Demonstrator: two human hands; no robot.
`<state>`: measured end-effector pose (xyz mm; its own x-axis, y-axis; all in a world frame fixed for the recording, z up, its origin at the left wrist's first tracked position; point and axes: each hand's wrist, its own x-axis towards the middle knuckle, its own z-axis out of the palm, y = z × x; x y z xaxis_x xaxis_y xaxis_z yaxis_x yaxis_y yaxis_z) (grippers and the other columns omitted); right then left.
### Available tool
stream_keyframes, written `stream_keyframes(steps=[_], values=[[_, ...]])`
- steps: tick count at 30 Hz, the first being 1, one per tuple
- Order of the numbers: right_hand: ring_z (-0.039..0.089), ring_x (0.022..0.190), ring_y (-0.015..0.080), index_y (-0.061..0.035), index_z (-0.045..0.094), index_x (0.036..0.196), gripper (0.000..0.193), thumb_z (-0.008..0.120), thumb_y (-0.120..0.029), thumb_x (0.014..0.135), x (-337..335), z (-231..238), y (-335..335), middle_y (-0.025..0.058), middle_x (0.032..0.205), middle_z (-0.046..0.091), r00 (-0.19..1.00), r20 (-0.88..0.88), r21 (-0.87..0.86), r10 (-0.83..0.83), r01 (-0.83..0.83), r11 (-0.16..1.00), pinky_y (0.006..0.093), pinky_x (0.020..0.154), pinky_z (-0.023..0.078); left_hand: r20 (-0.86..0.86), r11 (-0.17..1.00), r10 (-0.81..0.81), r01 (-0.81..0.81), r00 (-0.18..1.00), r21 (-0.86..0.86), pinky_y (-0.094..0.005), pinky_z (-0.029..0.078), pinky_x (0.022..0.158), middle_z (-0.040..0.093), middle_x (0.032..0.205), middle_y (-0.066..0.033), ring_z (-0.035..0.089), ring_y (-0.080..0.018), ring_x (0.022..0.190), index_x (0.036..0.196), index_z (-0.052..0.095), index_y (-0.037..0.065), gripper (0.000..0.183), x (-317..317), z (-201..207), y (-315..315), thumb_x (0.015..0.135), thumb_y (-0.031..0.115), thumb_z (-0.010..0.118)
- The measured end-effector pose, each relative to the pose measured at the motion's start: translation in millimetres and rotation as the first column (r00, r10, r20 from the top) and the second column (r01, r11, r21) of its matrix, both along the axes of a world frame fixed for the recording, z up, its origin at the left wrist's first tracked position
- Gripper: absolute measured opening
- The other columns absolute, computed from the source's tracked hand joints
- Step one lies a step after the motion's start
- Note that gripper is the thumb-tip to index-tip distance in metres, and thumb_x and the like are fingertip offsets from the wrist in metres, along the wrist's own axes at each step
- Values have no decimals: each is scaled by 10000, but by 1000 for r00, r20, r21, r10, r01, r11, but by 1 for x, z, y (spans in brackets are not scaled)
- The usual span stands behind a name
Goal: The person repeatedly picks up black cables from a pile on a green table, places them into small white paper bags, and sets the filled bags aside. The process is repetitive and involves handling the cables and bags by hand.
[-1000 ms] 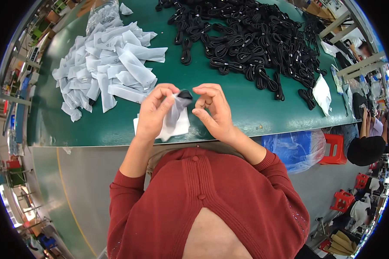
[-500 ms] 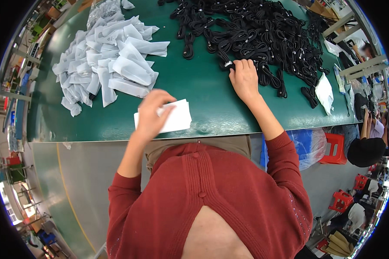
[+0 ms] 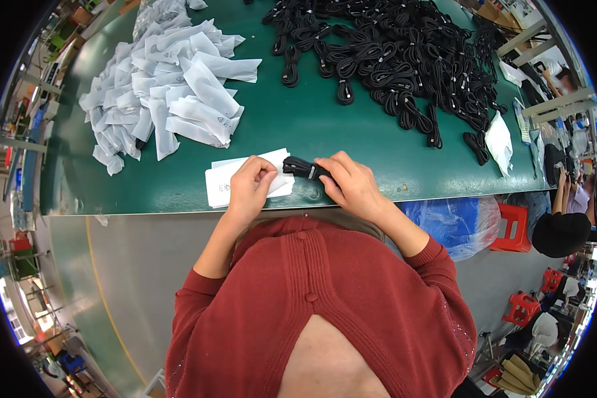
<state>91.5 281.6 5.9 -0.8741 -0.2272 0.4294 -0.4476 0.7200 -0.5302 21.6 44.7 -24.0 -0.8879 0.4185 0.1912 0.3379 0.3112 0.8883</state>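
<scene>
My right hand grips a folded bundle of black cable, bound round its middle. The bundle's left end reaches over the right side of a stack of flat white bags at the table's front edge. My left hand rests over this stack with thumb and fingers closed in a pinch, seemingly on the top bag's edge; the exact hold is partly hidden by the fingers. The pinch and the cable end are close together but apart.
A heap of filled whitish bags covers the far left of the green table. Many black cable bundles are piled at the far right. A white packet lies near the right edge, with a red stool below.
My right hand has come from the cable pile to the front edge, bringing one bundle to the white stack. My left hand has moved slightly right and lower over the stack.
</scene>
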Motion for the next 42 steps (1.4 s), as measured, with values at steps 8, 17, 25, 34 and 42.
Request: stream_keyframes(steps=[8, 17, 25, 34, 42], values=[[612, 720, 285, -47, 630, 1166, 319, 665, -59, 849, -2, -2, 4, 104, 904, 579, 986, 149, -42, 72, -66, 997, 389, 617, 496, -16, 995, -50, 51, 999, 84, -267, 454, 691, 608, 862, -67, 539, -144, 727, 886, 615, -1, 68, -1, 4, 0, 851, -38, 659], [626, 738, 298, -161, 632, 1220, 328, 614, -67, 905, 0, -13, 1, 107, 935, 552, 965, 252, -15, 79, -78, 997, 413, 645, 528, -6, 998, -58, 58, 998, 36, -267, 452, 712, 610, 874, -63, 537, -143, 751, 892, 611, -1, 62, -2, 1, -2, 857, -25, 657], [624, 739, 304, -129, 592, 1237, 371, 684, -129, 877, 6, -21, -3, 116, 949, 534, 987, 161, -3, 23, -23, 1000, 412, 642, 524, 4, 998, -55, 55, 998, 25, -262, 444, 716, 605, 867, -54, 522, -135, 750, 893, 611, -1, 61, -4, 0, -1, 859, -14, 660], [638, 729, 282, -61, 618, 1167, 360, 734, -107, 829, 6, -19, -3, 100, 899, 585, 1000, 6, 95, -15, 15, 995, 391, 615, 514, 18, 999, -47, 47, 999, 4, -266, 445, 703, 597, 849, -63, 525, -147, 729, 882, 611, -3, 58, -9, 0, 0, 856, -7, 662], [600, 595, 290, -3, 618, 1146, 288, 681, -106, 885, -3, -25, 8, 132, 796, 601, 991, -42, -63, -125, 122, 991, 377, 565, 496, 26, 999, -40, 40, 999, 13, -259, 444, 694, 584, 828, -55, 513, -136, 714, 875, 616, 0, 62, -12, 2, 1, 852, -2, 674]])
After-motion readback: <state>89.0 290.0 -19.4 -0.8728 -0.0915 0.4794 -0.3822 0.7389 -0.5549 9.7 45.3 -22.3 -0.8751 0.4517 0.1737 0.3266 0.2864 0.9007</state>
